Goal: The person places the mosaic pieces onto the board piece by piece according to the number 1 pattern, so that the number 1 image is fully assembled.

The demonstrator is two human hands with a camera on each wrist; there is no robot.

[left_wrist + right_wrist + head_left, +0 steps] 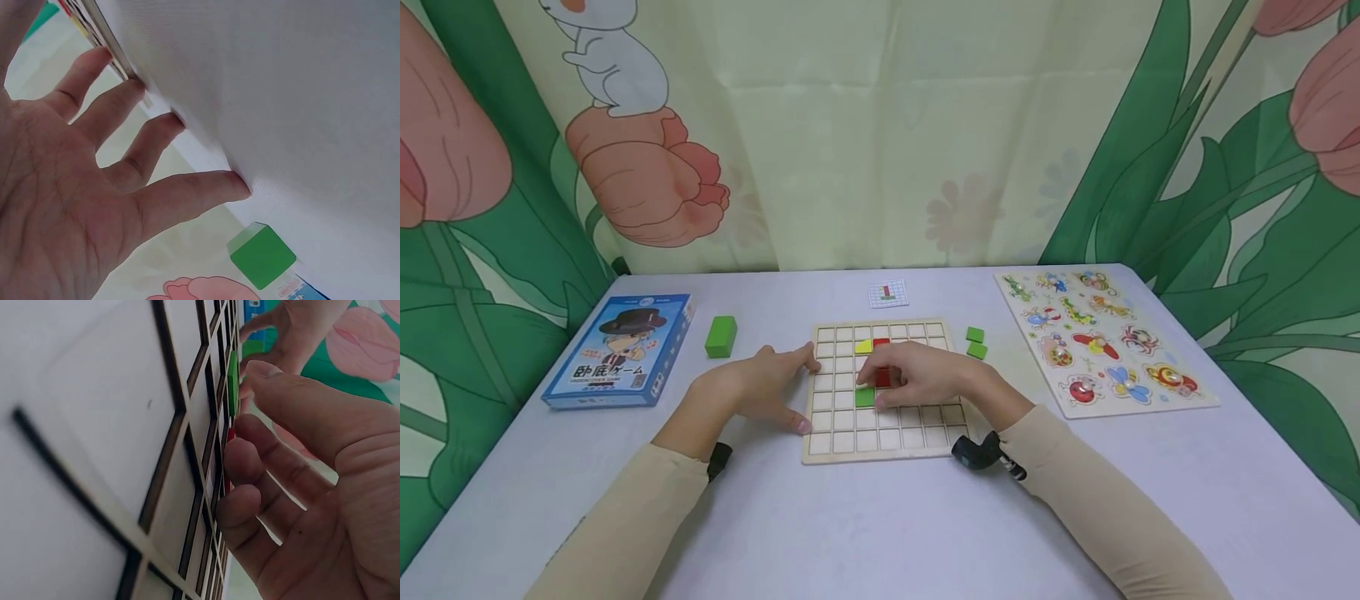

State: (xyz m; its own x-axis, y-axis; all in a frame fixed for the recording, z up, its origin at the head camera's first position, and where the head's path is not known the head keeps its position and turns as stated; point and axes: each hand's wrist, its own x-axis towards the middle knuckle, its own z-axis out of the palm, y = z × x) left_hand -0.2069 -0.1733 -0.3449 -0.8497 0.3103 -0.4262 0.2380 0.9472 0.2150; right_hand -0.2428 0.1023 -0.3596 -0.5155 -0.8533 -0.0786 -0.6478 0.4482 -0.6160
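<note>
A wooden grid board lies flat on the table. My left hand is at its left side, fingers spread, with a fingertip and the thumb touching the edge. Over the middle of the board hovers my right hand, its fingers bent and thumb apart, nothing visible between them in the right wrist view. Just below its index finger a green square tile sits in the grid. A yellow tile and red tiles are also set in the board, the red ones partly hidden by the right hand.
Two loose green tiles lie right of the board. Behind it is a small pattern card. On the left stand a green block and a blue game box. A picture puzzle board with insects lies at right.
</note>
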